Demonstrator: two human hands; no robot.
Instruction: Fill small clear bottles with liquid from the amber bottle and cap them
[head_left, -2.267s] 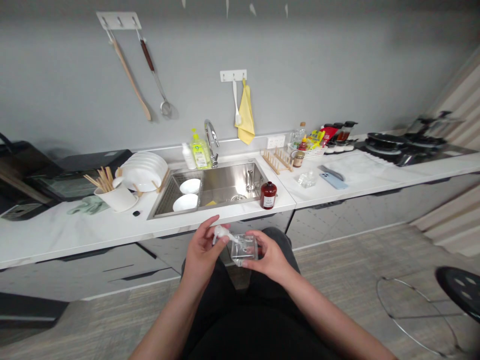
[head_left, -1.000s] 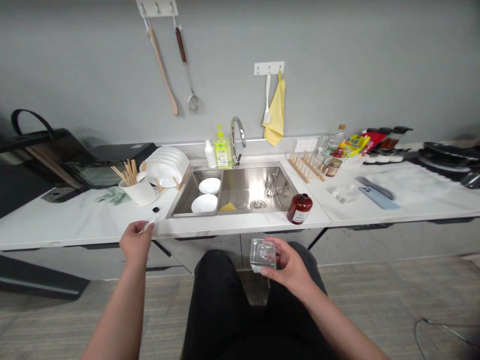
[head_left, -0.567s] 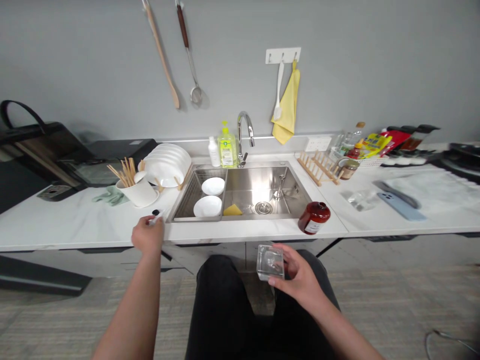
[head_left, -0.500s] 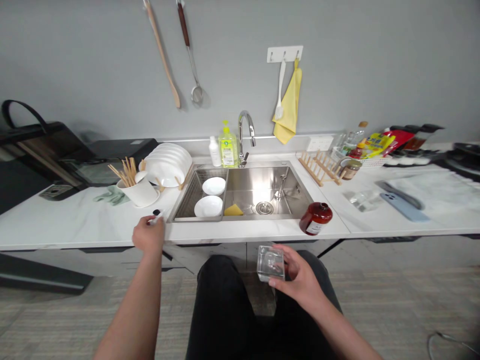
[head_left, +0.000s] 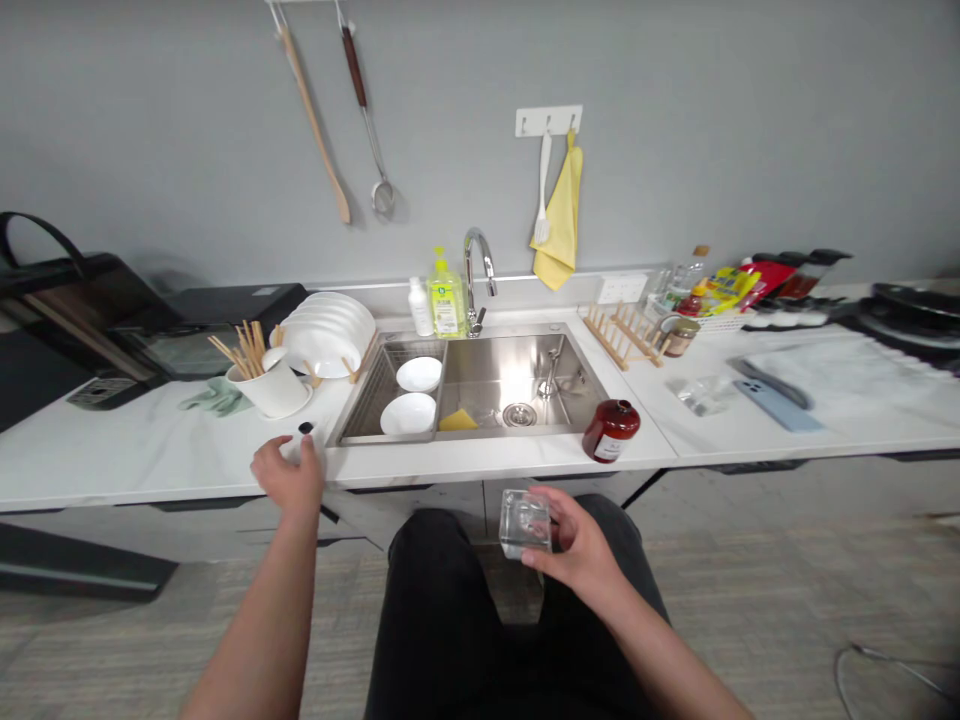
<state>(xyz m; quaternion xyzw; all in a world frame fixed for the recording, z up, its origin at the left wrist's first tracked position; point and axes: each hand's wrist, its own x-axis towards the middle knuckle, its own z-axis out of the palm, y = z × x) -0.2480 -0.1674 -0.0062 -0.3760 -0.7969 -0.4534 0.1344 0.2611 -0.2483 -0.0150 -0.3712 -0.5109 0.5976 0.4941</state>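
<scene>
The right hand [head_left: 577, 543] grips a clear square container [head_left: 525, 524] (transparent on all visible sides) between its fingers, in front of the desk's [head_left: 450, 463] near edge. The left hand [head_left: 291, 482] is positioned at left with fingers parted, near a small black disc [head_left: 305, 428]. A red-brown bottle [head_left: 611, 432] stands at the sink's [head_left: 495, 372] near right corner.
</scene>
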